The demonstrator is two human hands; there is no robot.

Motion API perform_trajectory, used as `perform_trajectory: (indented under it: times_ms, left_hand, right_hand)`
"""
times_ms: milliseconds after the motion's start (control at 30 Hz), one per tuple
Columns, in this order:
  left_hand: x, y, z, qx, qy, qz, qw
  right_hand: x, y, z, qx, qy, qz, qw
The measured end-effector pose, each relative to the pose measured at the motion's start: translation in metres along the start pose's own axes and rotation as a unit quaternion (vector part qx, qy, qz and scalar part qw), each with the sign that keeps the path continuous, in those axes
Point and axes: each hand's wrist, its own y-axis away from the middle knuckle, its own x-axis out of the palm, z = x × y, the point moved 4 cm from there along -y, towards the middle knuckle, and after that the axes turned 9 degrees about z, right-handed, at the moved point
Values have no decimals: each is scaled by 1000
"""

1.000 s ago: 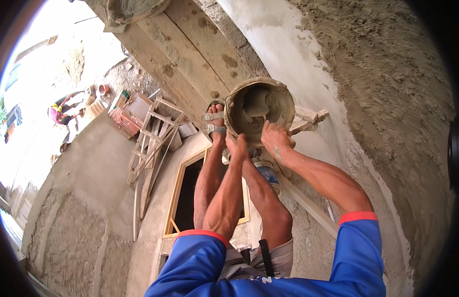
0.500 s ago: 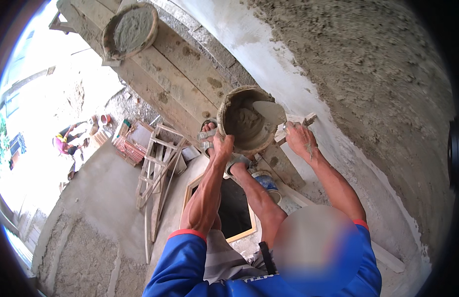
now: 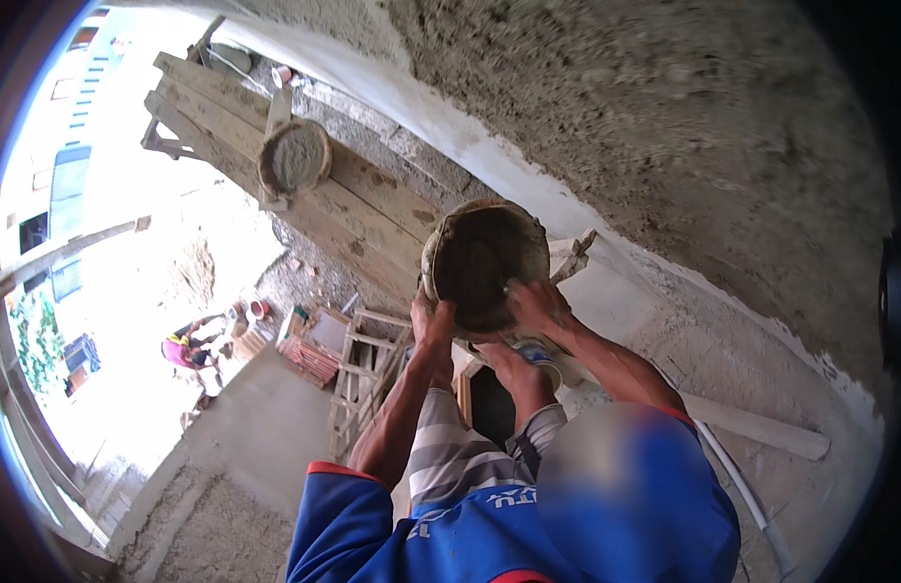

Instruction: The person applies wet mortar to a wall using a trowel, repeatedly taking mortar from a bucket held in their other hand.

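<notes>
1. Left hand (image 3: 433, 321): closed on the near left rim of a round, mortar-crusted, grey-brown bucket (image 3: 429, 267).
2. Right hand (image 3: 538, 306): fingers curled at the near right edge of the same vessel, reaching over into its mouth. Whether they grip the rim or a tool inside cannot be told.
3. Position of the vessel: just beyond and between both hands, open mouth toward the viewer. The interior is dark; its contents are hard to make out.
4. Beyond the hands and off to their left: a platform of long, weathered wooden planks (image 3: 373, 199). On it, well apart from the left hand, stands a round, brown-rimmed basin (image 3: 325, 154) filled with grey wet mortar.
5. Just nearer the body than the right hand: a white and blue pail (image 3: 536, 356), partly hidden.
6. Left of the left hand: a slatted, pale wooden trestle (image 3: 351, 384); past it, a stack of flat reddish tiles (image 3: 312, 360). Farther left, a co-worker (image 3: 181, 348) bends forward.
7. Right of the right hand: a rough, grey-brown plastered wall (image 3: 664, 117), a long pale wooden board (image 3: 762, 426) and a thin whitish pipe (image 3: 740, 481).
</notes>
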Motion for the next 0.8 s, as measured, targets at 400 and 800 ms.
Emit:
perform_trajectory:
  times_ms: [400, 800]
  left_hand:
    - [34, 74, -95, -16, 70, 199, 977]
    - [64, 94, -86, 52, 37, 259, 964]
  right_hand:
    - [-94, 171, -9, -14, -50, -170, 984]
    - [-163, 343, -5, 28, -40, -182, 982]
